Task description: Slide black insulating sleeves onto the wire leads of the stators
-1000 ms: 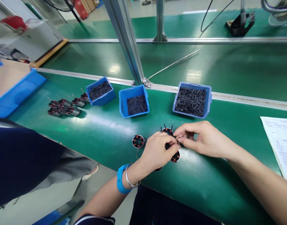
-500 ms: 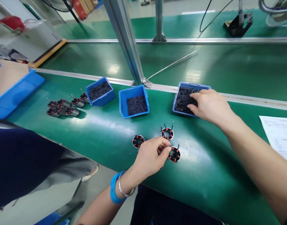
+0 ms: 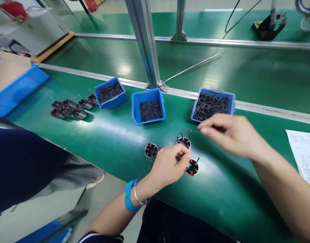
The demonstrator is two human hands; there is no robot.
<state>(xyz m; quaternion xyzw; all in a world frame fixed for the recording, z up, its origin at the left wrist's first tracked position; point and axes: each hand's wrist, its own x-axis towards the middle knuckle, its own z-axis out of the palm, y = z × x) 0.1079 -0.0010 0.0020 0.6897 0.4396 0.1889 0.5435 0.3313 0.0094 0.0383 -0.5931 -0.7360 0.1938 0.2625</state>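
My left hand (image 3: pixel 171 165), thumb and fingertips pinched together, is at the left edge of a motor stator (image 3: pixel 192 167) with copper windings and a black-sleeved wire. What the pinch holds is hidden. A second stator (image 3: pixel 184 143) with upright black-sleeved leads stands just beyond the fingers, and another stator (image 3: pixel 151 150) lies to their left. My right hand (image 3: pixel 228 135) is in the air at the near side of a blue bin (image 3: pixel 232 101) of short black tube pieces (image 3: pixel 212 106). Its thumb and forefinger are closed together; anything between them is too small to make out.
A middle blue bin (image 3: pixel 136 108) and a left blue bin (image 3: pixel 116 101) hold thin black pieces. Several stators (image 3: pixel 79 113) cluster at left. A metal post (image 3: pixel 144 44) rises behind the bins. Paper (image 3: pixel 303 152) lies at right. Another person's dark clothing (image 3: pixel 25 172) shows at left.
My right hand has come out of the right bin and moved toward me, its fingers now closed together. My left hand stays pinched beside the stator. The view has shifted slightly.
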